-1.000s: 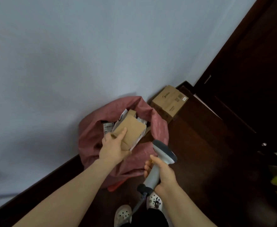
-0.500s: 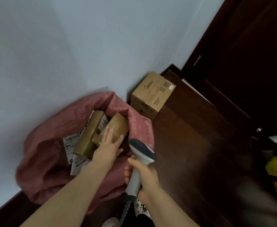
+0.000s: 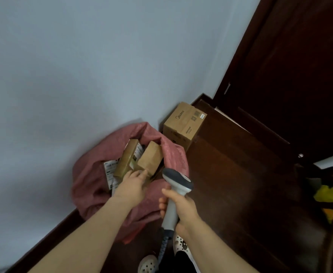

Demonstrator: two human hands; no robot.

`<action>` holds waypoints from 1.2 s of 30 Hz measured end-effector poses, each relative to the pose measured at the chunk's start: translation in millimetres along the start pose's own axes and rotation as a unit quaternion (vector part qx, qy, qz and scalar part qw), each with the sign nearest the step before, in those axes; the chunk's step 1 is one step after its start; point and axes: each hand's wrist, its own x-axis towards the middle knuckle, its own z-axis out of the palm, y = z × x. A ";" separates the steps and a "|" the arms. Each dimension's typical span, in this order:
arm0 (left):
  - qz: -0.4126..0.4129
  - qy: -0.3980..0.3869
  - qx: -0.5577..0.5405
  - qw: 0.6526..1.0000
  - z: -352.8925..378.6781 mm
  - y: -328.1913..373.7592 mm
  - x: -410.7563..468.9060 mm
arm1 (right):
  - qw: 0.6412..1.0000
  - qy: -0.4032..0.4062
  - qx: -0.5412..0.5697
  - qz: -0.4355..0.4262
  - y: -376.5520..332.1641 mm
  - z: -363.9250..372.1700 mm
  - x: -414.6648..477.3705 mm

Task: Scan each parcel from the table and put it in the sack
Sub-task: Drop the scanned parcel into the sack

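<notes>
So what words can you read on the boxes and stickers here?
"Midea": printed on the big cardboard box by the wall.
Small dark print on that box's side: too small to read.
White sticker on that box: blurred.
White shipping labels on the parcels in the pink sack: blurred, unreadable.
Scanner: no text visible.

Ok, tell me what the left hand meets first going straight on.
Probably the squat brown parcel in the sack; the left hand points its fingers right at it, perhaps touching it.
</notes>
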 end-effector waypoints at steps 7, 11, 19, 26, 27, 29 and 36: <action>-0.065 0.037 -0.006 0.997 -17.6 -10.8 -147.5 | 0.992 -0.087 -0.082 -0.026 40.6 10.4 -108.8; -0.127 0.098 0.010 0.987 -8.3 -15.4 -244.7 | 0.978 -0.149 -0.140 -0.045 76.4 4.6 -162.2; -0.278 0.143 0.005 0.950 41.0 -23.0 -455.0 | 0.936 -0.238 -0.258 0.020 202.1 -17.0 -258.0; -0.424 0.168 -0.080 0.887 88.5 -70.9 -615.5 | 0.882 -0.316 -0.339 0.082 309.4 13.5 -345.3; -0.439 0.177 -0.094 0.876 96.7 -80.1 -636.2 | 0.874 -0.329 -0.347 0.089 323.6 19.9 -356.3; -0.466 0.195 -0.123 0.854 113.6 -99.9 -675.1 | 0.856 -0.358 -0.360 0.097 352.3 35.0 -376.3; -0.535 0.213 -0.193 0.794 175.5 -203.6 -782.7 | 0.833 -0.382 -0.388 0.099 469.9 100.2 -422.3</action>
